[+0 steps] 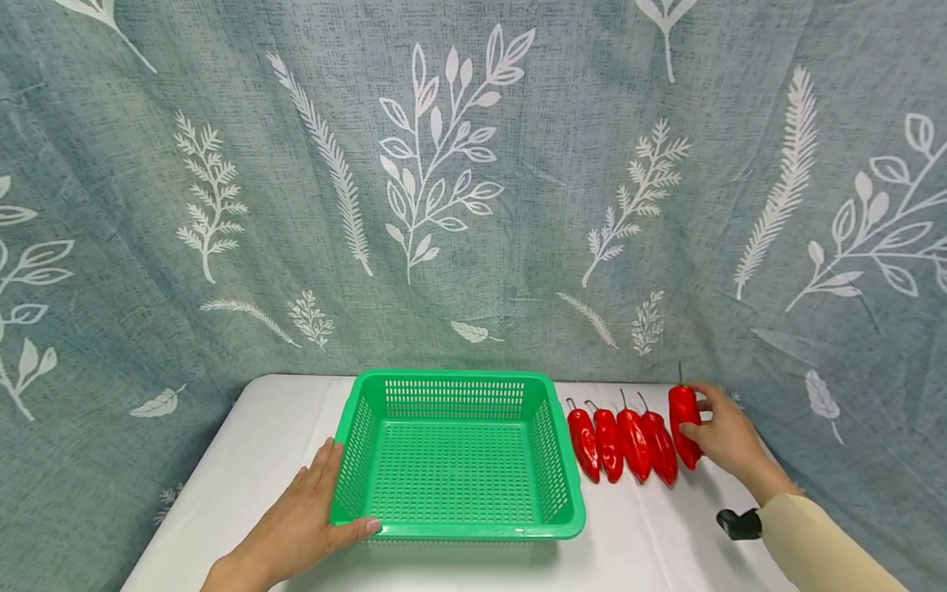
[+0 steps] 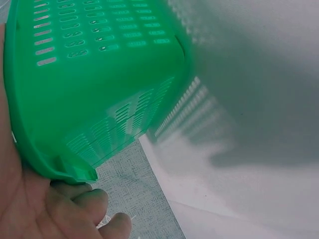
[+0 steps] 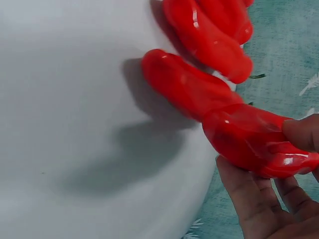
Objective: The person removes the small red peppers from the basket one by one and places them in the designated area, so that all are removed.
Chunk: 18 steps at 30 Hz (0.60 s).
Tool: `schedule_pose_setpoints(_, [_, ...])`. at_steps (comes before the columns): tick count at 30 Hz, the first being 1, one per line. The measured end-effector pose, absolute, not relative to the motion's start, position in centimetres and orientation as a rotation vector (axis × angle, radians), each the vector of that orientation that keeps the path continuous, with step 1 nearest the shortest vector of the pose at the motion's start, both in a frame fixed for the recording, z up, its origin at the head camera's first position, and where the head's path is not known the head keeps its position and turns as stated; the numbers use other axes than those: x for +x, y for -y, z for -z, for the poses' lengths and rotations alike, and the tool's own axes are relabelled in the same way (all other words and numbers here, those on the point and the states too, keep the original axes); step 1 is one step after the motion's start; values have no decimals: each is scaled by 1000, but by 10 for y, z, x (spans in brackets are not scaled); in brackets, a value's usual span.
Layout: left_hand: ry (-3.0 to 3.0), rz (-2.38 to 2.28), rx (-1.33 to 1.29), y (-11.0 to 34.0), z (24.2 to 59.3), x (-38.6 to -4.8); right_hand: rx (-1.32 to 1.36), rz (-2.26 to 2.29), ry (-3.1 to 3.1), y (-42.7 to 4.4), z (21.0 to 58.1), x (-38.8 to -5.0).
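A red chili pepper with a green stem is pinched between the thumb and fingers of my right hand, at the right end of a row of peppers. In the right wrist view this held pepper appears raised over the table, overlapping the nearest pepper. My left hand lies at the near left corner of a green plastic basket, its fingers along the left side and thumb on the front rim. The left wrist view shows the basket's slotted outer wall beside the palm.
Several red peppers lie side by side right of the basket, stems pointing away. A white cloth covers the table. Behind it hangs a grey-green curtain with white leaf prints. A black strap piece sticks out at the right cuff.
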<state>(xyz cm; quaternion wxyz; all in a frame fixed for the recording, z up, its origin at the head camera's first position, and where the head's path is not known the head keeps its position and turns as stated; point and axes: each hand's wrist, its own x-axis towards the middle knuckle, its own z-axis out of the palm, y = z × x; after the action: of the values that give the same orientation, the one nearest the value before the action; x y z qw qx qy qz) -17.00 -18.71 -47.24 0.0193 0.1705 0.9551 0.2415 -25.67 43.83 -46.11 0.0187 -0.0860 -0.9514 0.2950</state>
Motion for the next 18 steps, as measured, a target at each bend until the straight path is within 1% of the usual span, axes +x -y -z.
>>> schedule_pose_setpoints(7, [-2958, -753, 527, 187, 471, -170, -292, -829, 3015, -445, 476, -258])
schedule_pose_setpoints(13, [-2949, -754, 520, 188, 472, -170, -367, -838, 3060, -449, 486, -261])
schedule_pose_setpoints(18, [-2934, -756, 506, 188, 472, -170, -344, -791, 3079, -452, 495, -264])
